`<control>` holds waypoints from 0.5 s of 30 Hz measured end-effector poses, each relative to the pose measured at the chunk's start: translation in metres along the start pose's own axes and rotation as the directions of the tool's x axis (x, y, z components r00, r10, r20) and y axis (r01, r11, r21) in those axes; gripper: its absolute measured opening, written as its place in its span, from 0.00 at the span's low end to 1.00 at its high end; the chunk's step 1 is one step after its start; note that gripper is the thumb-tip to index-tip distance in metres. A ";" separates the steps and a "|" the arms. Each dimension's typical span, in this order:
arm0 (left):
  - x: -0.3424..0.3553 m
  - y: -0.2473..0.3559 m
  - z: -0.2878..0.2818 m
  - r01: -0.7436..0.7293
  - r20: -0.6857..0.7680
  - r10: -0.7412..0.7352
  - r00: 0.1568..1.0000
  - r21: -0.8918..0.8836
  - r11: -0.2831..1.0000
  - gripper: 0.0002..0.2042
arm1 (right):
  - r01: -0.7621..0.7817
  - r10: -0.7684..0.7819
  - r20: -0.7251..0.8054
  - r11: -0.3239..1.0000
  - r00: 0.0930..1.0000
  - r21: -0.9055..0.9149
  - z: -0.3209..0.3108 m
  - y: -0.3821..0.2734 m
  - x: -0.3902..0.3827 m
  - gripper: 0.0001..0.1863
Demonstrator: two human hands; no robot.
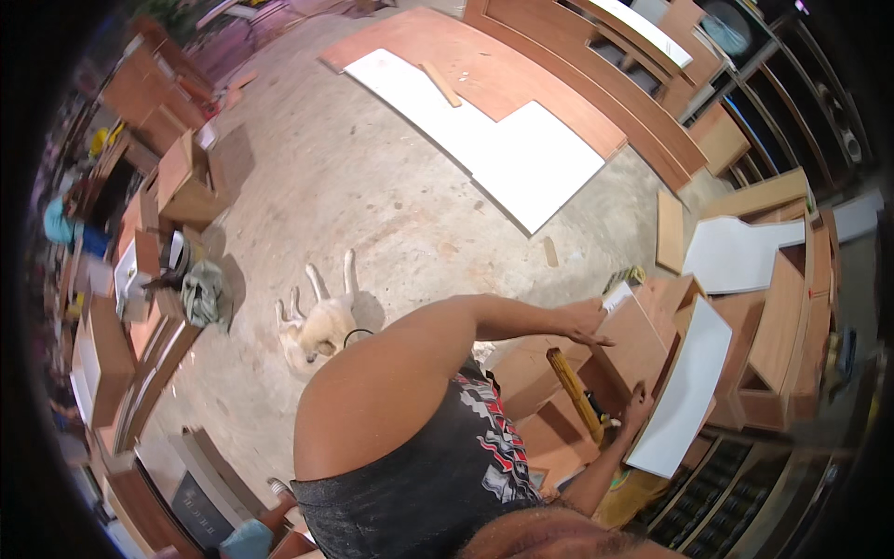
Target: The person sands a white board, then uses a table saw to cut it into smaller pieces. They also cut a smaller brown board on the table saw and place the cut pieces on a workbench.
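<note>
A brown wooden panel [637, 328] is tilted between my hands. My left hand [585, 322] reaches across to its upper left edge and is closed on it, with one finger or the thumb over the face. Lower down, my right hand [637, 410] grips the panel's lower edge, its fingers partly hidden. Close to my right hand lies a hammer-like tool with a yellowish wooden handle [575, 391]; its dark head is partly covered. A long white-faced board [684, 387] stands just right of my right hand. Below the tool are brown wooden box parts [556, 438].
A dog [318, 334] lies on the concrete floor [400, 186] left of my arm. Large white sheets [535, 168] rest on a reddish plywood sheet [410, 37] ahead. Wooden cabinet pieces [778, 326] crowd the right; more wooden boxes [186, 177] stand left.
</note>
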State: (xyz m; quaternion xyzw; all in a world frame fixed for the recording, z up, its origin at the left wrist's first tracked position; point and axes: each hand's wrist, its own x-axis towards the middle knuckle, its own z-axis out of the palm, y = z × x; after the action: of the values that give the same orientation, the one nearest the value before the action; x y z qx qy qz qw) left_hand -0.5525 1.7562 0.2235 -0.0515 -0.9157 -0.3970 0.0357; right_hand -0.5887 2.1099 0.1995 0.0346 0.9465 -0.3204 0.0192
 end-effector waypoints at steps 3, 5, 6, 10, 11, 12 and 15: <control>0.015 0.017 0.001 0.150 0.161 -0.129 0.979 -0.130 0.980 0.33 | -0.093 0.073 0.142 0.987 0.987 0.133 0.000 0.011 0.030 0.33; 0.005 0.006 0.013 0.235 0.025 -0.233 0.972 -0.118 0.965 0.29 | -0.022 0.012 0.068 0.988 0.998 0.156 0.020 -0.017 0.026 0.30; 0.008 0.008 0.024 0.252 -0.033 -0.257 0.966 -0.120 0.960 0.28 | 0.004 -0.005 0.005 0.986 1.000 0.165 0.023 -0.022 0.022 0.29; 0.025 0.017 0.029 0.316 -0.062 -0.339 0.939 -0.235 0.919 0.24 | 0.059 -0.036 -0.121 0.978 0.992 0.199 0.023 -0.025 0.022 0.29; 0.028 0.019 0.020 0.326 -0.061 -0.358 0.932 -0.296 0.898 0.24 | 0.050 -0.030 -0.100 0.978 0.995 0.203 0.023 -0.030 0.022 0.29; 0.029 0.017 0.015 0.338 -0.054 -0.380 0.923 -0.354 0.872 0.24 | 0.028 -0.003 -0.120 0.976 0.993 0.214 0.025 -0.041 0.018 0.27; 0.031 -0.020 -0.024 0.066 -0.242 -0.176 0.954 -0.402 0.913 0.20 | 0.060 -0.013 -0.140 0.939 0.990 0.340 0.028 -0.127 -0.008 0.23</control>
State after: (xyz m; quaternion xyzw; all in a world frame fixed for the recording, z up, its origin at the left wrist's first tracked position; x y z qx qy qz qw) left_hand -0.5852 1.7276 0.2287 0.0549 -0.8061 -0.5757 0.1259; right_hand -0.5899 1.9915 0.2548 0.0413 0.8758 -0.4776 -0.0573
